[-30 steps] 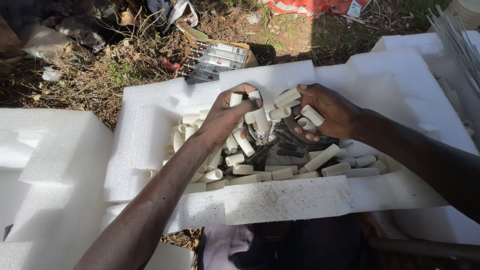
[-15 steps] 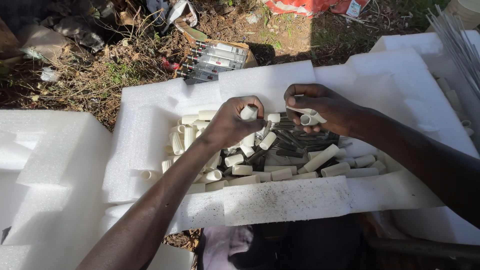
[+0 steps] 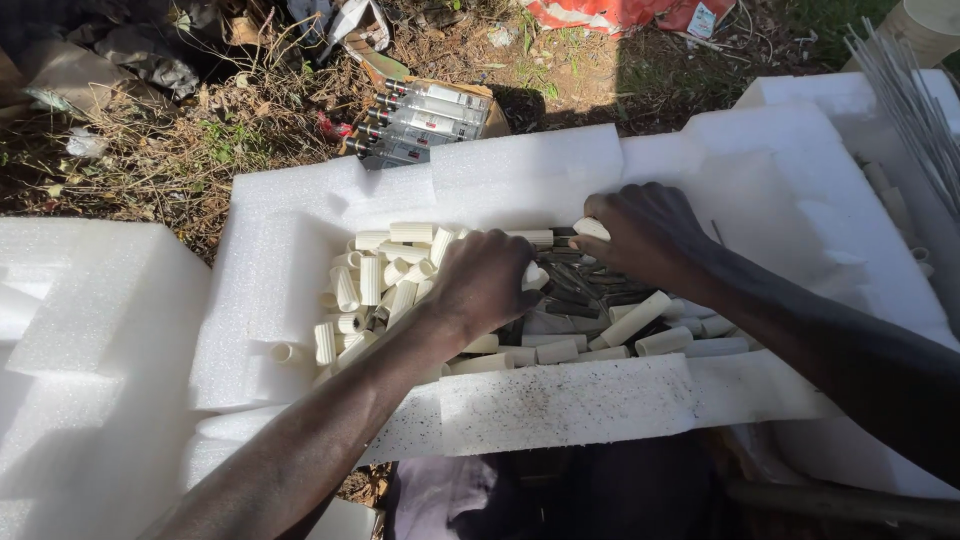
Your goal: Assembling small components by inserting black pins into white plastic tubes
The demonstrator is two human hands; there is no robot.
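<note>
From the head camera, a white foam tray point(image 3: 300, 260) lies on the ground, its hollow filled with short cream ribbed tubes point(image 3: 370, 280) and, toward its right half, a patch of dark metal pieces point(image 3: 575, 290). The left hand point(image 3: 485, 285) is pressed knuckles-up into the pile at the tray's middle, fingers curled under; what they clasp cannot be told. The right hand point(image 3: 650, 235), just right of it at the tray's far edge, pinches one white tube point(image 3: 590, 229) between fingertips. Beyond the tray's far wall, a box of clear vials point(image 3: 425, 120) rests on dry grass.
</note>
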